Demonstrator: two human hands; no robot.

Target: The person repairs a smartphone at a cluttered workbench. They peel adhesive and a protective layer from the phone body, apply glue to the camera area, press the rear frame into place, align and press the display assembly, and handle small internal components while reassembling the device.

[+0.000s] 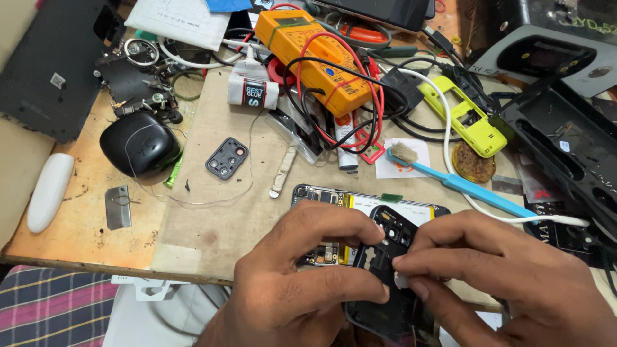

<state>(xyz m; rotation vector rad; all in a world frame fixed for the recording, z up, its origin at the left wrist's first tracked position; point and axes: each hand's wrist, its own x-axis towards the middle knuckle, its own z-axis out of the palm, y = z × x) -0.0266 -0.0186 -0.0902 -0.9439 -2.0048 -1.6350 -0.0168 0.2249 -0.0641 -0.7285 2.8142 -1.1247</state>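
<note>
2 bare hands meet at the near edge of the counter, both closed on a black plastic phone frame that stands tilted over an opened phone lying flat on the brown mat just behind it. The left hand comes up from below with its wrist low and its knuckles raised; its thumb lies across the lower left side of the frame and its index finger curls over the top, so the fingers pinch the frame from the left. The right hand reaches in from the near right corner, palm down, with its fingers stretched leftward and their tips pressed together against the frame's middle, touching the left hand's fingertips. The frame's lower end hangs past the counter's near edge, between the 2 palms. Behind the hands, toward the middle of the counter, lie a small black camera-lens cover, a white glue tube and an orange multimeter wrapped in red and black leads. A blue toothbrush lies toward the right edge, near a yellow-green phone frame. Toward the left edge sit a black rounded case and a white oblong case.
</note>
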